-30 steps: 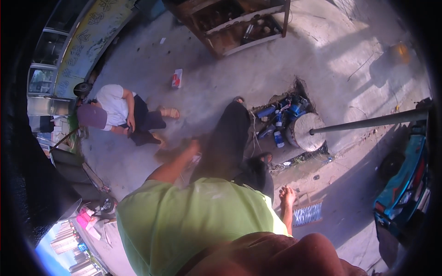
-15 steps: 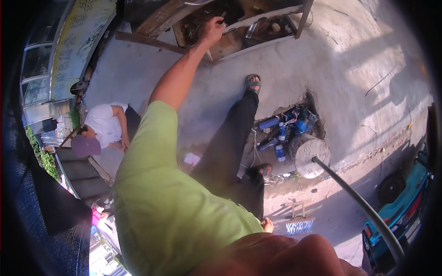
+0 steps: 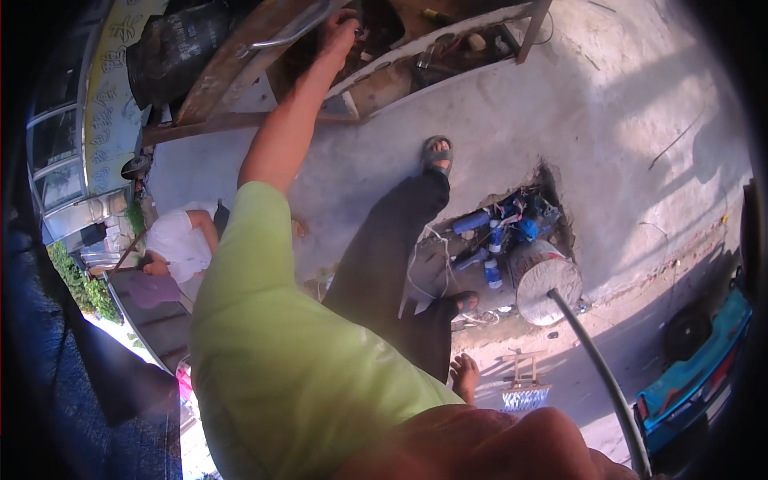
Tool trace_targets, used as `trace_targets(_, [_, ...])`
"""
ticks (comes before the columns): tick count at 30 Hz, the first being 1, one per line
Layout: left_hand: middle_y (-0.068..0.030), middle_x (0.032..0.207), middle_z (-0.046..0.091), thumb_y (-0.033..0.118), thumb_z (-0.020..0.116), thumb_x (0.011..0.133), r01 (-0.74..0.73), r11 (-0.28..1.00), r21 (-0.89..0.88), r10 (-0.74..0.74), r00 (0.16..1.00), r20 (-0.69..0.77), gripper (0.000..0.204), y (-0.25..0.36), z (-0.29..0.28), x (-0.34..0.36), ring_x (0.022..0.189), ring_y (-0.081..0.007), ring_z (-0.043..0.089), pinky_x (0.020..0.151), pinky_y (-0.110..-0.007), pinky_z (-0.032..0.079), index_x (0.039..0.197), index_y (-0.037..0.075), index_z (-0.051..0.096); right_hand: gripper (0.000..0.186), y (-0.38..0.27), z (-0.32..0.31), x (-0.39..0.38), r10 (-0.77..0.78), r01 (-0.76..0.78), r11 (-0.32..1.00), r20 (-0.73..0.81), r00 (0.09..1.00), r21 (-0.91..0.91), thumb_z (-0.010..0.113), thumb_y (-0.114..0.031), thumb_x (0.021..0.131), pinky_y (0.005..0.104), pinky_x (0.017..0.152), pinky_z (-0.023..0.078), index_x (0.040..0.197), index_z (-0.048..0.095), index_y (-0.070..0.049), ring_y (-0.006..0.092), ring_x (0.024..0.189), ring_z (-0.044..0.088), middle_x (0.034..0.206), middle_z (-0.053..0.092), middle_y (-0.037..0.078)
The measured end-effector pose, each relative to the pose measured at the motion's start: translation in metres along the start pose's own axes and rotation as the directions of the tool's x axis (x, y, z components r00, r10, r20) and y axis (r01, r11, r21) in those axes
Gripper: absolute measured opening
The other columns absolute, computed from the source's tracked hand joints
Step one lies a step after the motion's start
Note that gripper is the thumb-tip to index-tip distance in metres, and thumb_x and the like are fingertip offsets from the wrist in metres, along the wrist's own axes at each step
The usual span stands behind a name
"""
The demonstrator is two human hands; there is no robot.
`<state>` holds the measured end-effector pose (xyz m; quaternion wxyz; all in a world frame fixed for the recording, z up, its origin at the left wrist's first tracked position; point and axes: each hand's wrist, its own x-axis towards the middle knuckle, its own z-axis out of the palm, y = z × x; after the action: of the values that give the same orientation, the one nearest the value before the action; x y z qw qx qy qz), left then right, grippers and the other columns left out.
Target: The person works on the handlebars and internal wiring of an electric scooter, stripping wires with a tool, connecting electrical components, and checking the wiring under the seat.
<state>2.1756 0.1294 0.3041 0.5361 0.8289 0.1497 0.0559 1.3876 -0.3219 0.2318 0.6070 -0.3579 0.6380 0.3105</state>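
My left hand point(image 3: 340, 32) is stretched up into a rusty brown frame point(image 3: 208, 88) with dark trays and small items, beside a bent metal bar point(image 3: 284, 30). Its fingers are curled on something small and dark that I cannot make out. My right hand point(image 3: 466, 372) hangs low beside my dark trouser leg, fingers loosely bent and apart, holding nothing that shows. A wooden rack-like object with bluish-white strips point(image 3: 524, 396) lies on the ground to its right. My sandalled foot point(image 3: 438, 152) is on the concrete just below the frame.
A person in a white shirt and purple cap point(image 3: 180, 240) is low at left. A broken hole holds blue bottles point(image 3: 492, 272), beside a round concrete base point(image 3: 544, 292) with a pole. A teal vehicle point(image 3: 688, 360) stands right, a black container point(image 3: 172, 52) upper left.
My left arm has swung up from low beside my body into the frame, reaching further in. The frame now fills more of the upper view as my view has shifted toward it.
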Motion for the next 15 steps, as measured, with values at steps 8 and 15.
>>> trace_targets(8, [-0.0231, 0.123, 0.064, 0.0, 0.051, 0.093, 0.276, 0.788, -0.55, 0.008, 0.889, 0.458, 0.036, 0.006, -0.079, -0.216, 0.105, -0.0283, 0.068, 0.09, -0.039, 0.056, 0.127, 0.009, 0.056, 0.037, 0.001, -0.03, -0.002, -0.011, 0.012, 0.999, 0.005, 1.0, -0.03, 0.067, -0.029, 0.097, 0.0296, 0.063, 0.049, 0.127, 0.061, -0.008, 0.0193, 0.082, 0.067, 0.109, 0.07, 0.01])
trace_targets(15, [-0.0227, 0.121, 0.066, 0.001, 0.052, 0.09, 0.392, 0.675, -0.625, -0.022, 0.857, 0.514, 0.036, -0.028, -0.09, -0.256, 0.102, -0.0313, 0.067, 0.087, -0.043, 0.057, 0.125, 0.008, 0.058, 0.036, 0.002, -0.05, -0.006, -0.043, 0.043, 0.999, 0.002, 0.999, -0.028, 0.065, -0.026, 0.098, 0.0295, 0.06, 0.048, 0.128, 0.06, -0.006, 0.0193, 0.08, 0.066, 0.105, 0.069, 0.01])
